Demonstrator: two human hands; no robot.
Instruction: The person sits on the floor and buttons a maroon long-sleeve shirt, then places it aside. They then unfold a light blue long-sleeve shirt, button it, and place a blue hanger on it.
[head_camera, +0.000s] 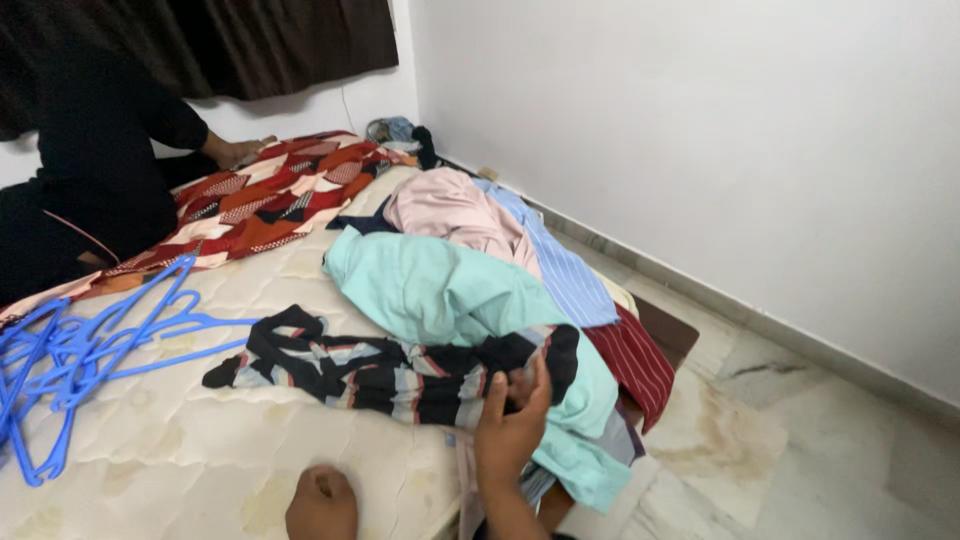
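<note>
Right hand (512, 425) pinches edge of striped garment (390, 372), lying on mattress (180, 450) beside teal cloth (440, 290). Left hand (322, 505) closed in fist, empty, resting on mattress. Advice: grip one layer only, pull flat, away from hangers (70, 350).

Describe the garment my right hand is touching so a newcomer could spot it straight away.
On the bare mattress, near its front edge, the striped garment lies stretched out beside the mint green cloth. My right hand grasps one end. Only it has black, red and pale blue stripes.
</note>
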